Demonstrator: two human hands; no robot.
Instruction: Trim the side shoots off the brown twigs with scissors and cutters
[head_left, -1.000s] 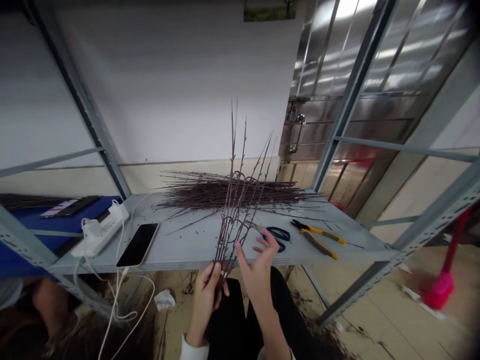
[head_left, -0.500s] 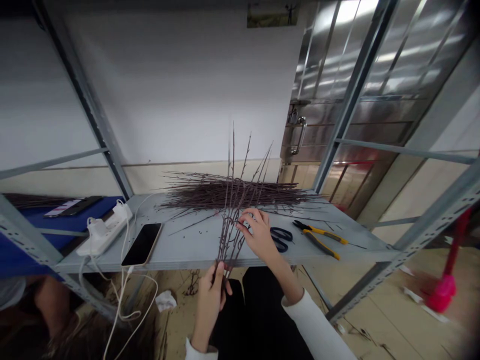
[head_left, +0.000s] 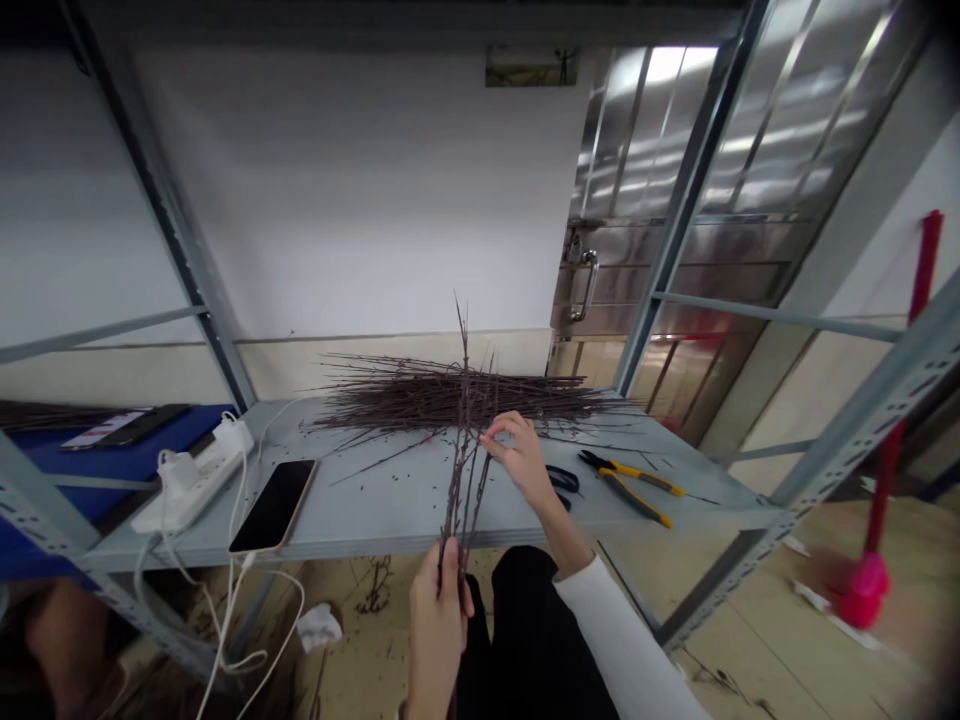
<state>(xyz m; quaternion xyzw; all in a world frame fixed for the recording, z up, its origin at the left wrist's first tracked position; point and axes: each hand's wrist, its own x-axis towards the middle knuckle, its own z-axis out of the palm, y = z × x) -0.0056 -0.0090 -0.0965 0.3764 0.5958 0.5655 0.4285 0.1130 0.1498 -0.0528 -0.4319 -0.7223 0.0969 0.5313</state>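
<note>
Left grip (head_left: 439, 630) is clamping twigs (head_left: 464, 480) upright, tips toward the shelf's (head_left: 360, 525) back edge; right grip (head_left: 521, 460) is hovering just beside them, open or shut unclear.

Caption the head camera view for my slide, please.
Left hand grips a bundle of bare twigs while the right hand reaches toward them, above a twig pile on a metal shelf.
</note>
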